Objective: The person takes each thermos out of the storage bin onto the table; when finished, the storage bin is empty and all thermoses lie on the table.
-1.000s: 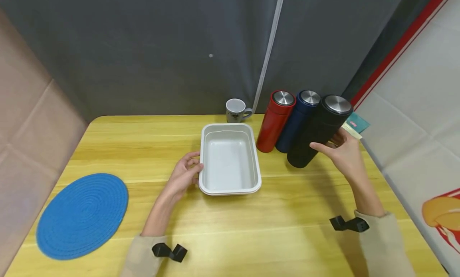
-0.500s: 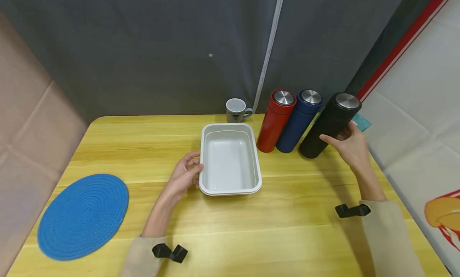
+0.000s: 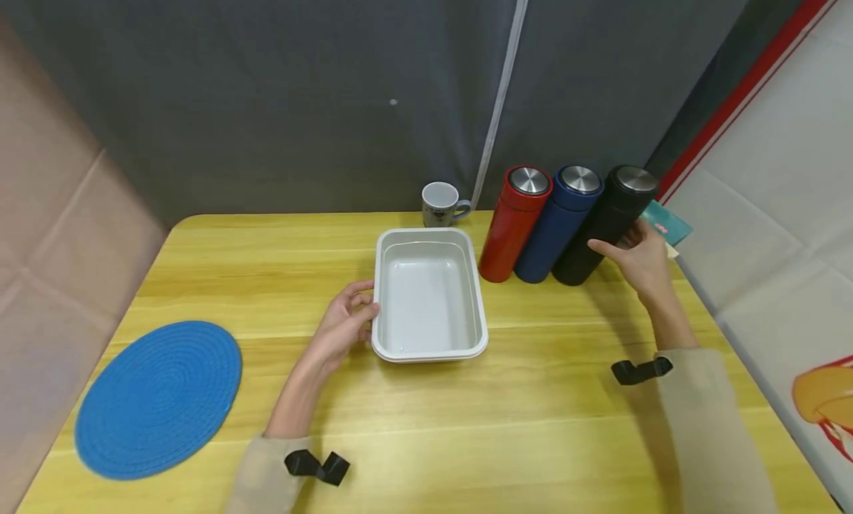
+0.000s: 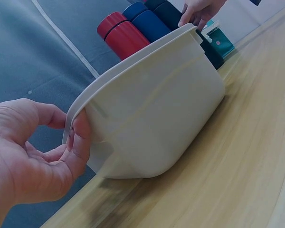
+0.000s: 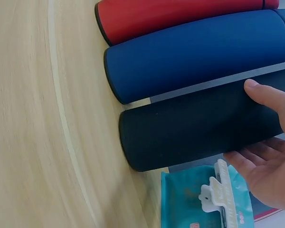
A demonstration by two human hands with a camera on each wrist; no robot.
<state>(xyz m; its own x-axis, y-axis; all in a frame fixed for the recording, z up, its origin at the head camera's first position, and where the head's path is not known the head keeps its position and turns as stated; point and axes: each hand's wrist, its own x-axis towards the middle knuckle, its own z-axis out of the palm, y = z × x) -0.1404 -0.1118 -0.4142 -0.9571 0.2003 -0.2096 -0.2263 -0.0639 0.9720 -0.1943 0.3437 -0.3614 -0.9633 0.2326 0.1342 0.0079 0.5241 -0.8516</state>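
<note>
My right hand (image 3: 636, 258) (image 5: 270, 161) wraps the black flask (image 3: 600, 229) (image 5: 194, 128), thumb on its front and fingers behind it. The flask stands on the table at the right end of a row, beside the blue flask (image 3: 556, 229) (image 5: 190, 57) and the red flask (image 3: 513, 225) (image 5: 180, 16). All three have metal lids. My left hand (image 3: 346, 318) (image 4: 33, 156) holds the left rim of the empty white tray (image 3: 375, 299) (image 4: 156, 109), thumb against its outer wall. The tray lies flat at the table's middle.
A grey mug (image 3: 440, 203) stands behind the tray by the dark curtain. A round blue woven mat (image 3: 158, 397) lies at the front left. A teal packet (image 3: 666, 225) (image 5: 199, 199) with a white clip (image 5: 218, 192) lies behind the black flask. The wooden table (image 3: 533, 425) ends close on the right.
My right hand has carried the black flask back from a tilted spot nearer me and stood it beside the blue flask. The left hand and tray have stayed put.
</note>
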